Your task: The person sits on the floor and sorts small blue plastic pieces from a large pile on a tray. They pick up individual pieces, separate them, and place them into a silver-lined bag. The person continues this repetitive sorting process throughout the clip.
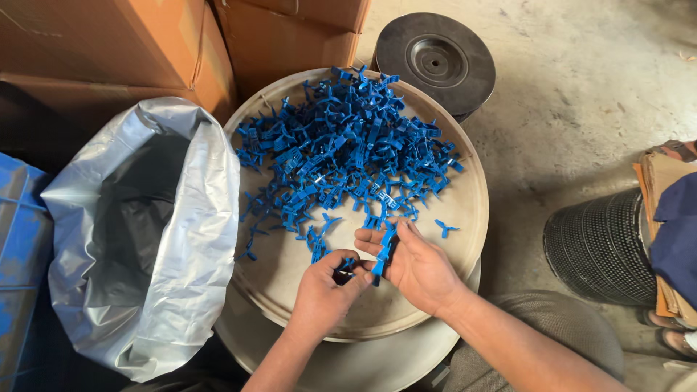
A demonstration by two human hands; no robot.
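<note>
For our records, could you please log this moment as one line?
left hand: grips blue plastic piece | right hand: holds blue plastic strip | round tray: blue parts pile | silver bag: open

Setting: small workshop or packing floor. Evidence: bare, stained concrete floor [581, 80] at upper right; stacked brown cardboard cartons [145, 43] at upper left; a bulk heap of identical blue plastic parts [341, 145] lay on a round metal tray [472, 196] at centre; an open silver bag [181, 239] stood at left; a black disc [435, 62] sat at top.
</note>
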